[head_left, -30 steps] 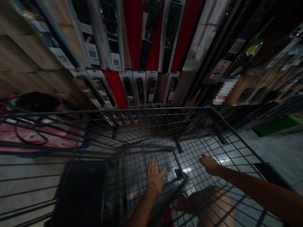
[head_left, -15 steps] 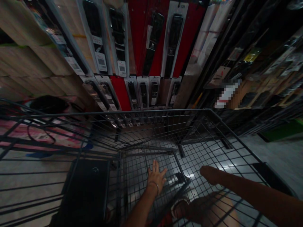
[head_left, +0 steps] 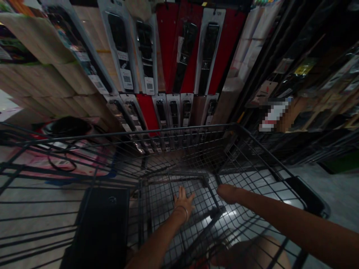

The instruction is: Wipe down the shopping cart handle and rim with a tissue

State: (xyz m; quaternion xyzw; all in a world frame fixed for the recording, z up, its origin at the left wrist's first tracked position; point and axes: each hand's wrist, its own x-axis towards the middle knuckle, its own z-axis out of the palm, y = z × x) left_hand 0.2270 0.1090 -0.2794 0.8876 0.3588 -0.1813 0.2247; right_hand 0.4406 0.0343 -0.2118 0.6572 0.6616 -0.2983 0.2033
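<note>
I look down into a black wire shopping cart (head_left: 246, 138). My left hand (head_left: 183, 203) reaches into the cart with fingers stretched out and apart, palm down against the wire bottom grid, a thin bracelet on the wrist. My right hand (head_left: 228, 193) reaches in from the right over the cart's side, its fingers curled under and hidden; nothing shows in it. A black flat panel (head_left: 98, 228) lies in the cart's left part.
A display wall ahead holds hanging packaged black items on white and red cards (head_left: 179, 67). Cardboard boxes (head_left: 42, 71) are stacked at left. Racks of packaged goods (head_left: 308, 82) stand at right. A pink and black thing (head_left: 64, 149) lies beyond the cart's left side.
The view tilted up a little. My right hand moved left and inward, and its fingers have turned out of sight. My left hand stayed spread on the cart bottom.
</note>
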